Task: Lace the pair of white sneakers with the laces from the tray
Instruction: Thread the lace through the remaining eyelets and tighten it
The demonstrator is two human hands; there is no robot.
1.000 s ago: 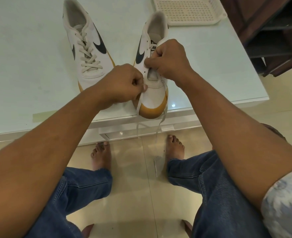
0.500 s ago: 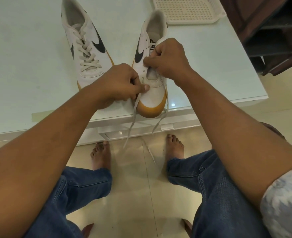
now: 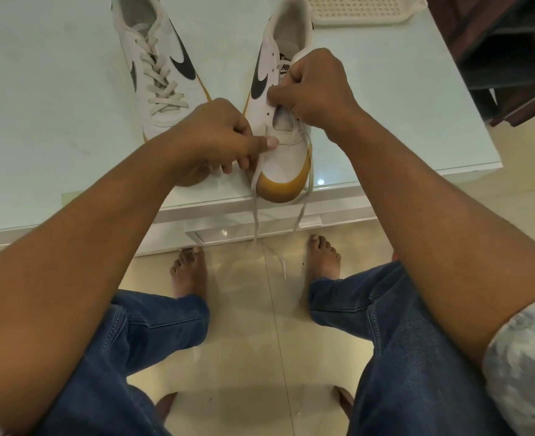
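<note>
- Head view: the near sneaker (image 3: 286,158) stands on the worktop (image 3: 55,105), with its yellow-tipped toe at the front edge and its heel pointing away.
- The left grip (image 3: 216,136) is closed, thumb and fingers pinching the lace (image 3: 254,202) just beside the lowest eyelet on the shoe's left side.
- The right grip (image 3: 316,92) is curled on the near sneaker's upper, along the right eyelet row. Whether it also pinches lace is hidden.
- Both lace ends hang over the worktop's edge toward the floor (image 3: 260,309), one on each side of the toe.
- The laced sneaker (image 3: 162,67) lies to the left, apart from the near one.
- The tray (image 3: 363,11) sits behind, near the near sneaker's heel.
</note>
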